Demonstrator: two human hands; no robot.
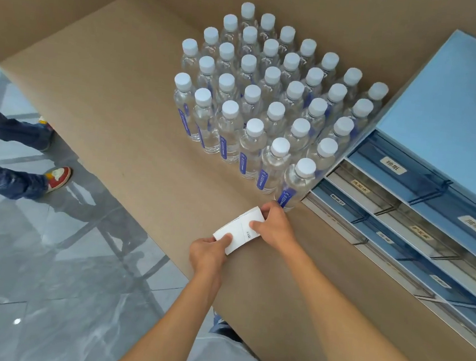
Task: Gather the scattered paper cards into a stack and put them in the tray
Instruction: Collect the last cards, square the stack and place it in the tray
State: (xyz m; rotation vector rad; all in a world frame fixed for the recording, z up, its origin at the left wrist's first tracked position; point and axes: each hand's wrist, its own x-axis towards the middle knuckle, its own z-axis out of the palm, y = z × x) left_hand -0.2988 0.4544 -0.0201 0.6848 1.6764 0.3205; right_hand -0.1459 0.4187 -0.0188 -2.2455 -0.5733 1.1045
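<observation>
Both hands (240, 233) clamped on card stack (239, 228) | left at near end, right at far end

The desk (115, 110) runs from the upper left to the lower right of the frame. Bottles (270, 102) stand on it in rows at upper centre. A drawer unit (434, 181) sits at the right edge, touching the bottles' right side. Just below the nearest bottle, at centre, the cards (241, 228) lie between the left hand (208, 253) and the right hand (276, 226). The floor (34, 262) fills the lower left, with another person's legs (9, 158) at the left edge.
</observation>
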